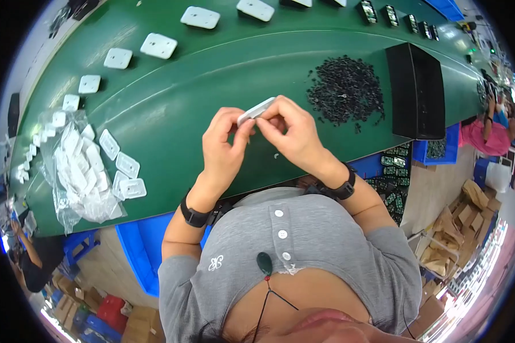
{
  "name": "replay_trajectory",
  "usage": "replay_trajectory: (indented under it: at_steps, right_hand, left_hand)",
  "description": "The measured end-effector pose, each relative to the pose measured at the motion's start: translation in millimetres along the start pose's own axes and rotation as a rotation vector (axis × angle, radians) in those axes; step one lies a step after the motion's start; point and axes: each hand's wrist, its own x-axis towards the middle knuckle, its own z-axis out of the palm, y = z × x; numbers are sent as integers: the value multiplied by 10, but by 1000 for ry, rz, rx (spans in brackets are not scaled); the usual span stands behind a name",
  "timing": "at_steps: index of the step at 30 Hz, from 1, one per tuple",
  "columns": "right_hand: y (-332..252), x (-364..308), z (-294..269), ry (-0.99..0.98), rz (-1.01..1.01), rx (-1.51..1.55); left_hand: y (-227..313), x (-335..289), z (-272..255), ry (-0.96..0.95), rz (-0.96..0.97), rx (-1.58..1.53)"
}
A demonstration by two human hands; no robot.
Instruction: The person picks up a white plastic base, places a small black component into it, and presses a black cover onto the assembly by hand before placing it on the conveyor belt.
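Between both hands, above the green table, is a white plastic cover [257, 111], tilted and seen nearly edge-on. My left hand [223, 140] pinches its left end between thumb and fingers. At the other end my right hand [293, 130] grips it, with the thumb close to the lower edge. Any small part under the fingertips is hidden. To the right of my right hand lies a heap of small black plastic parts [345, 90]. A tiny pale curved piece [276, 155] rests on the table just below my hands.
A clear bag of white covers [83, 177] lies at the left, with several loose covers [127, 166] beside it. More white covers [159, 46] form a curved row along the far side. A black bin [416, 91] stands right of the heap; circuit boards [396, 171] sit below it.
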Motion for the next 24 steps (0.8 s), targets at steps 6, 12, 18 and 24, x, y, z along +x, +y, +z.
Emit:
replay_trajectory:
  at_steps: [6,12,18,24]
  right_hand:
    - [-32,61,-41,303,-115,-234]
    - [74,150,-275,-211,265,297]
    - [207,329,-438,-212,207,331]
    - [583,1536,-1643,679,-352,-1031]
  left_hand:
    - [47,-16,-47,-38,46,107]
    - [88,58,-4,-95,-238,-330]
    - [1,243,-42,-6,-242,-301]
    - [-124,442,-423,92,-159,486]
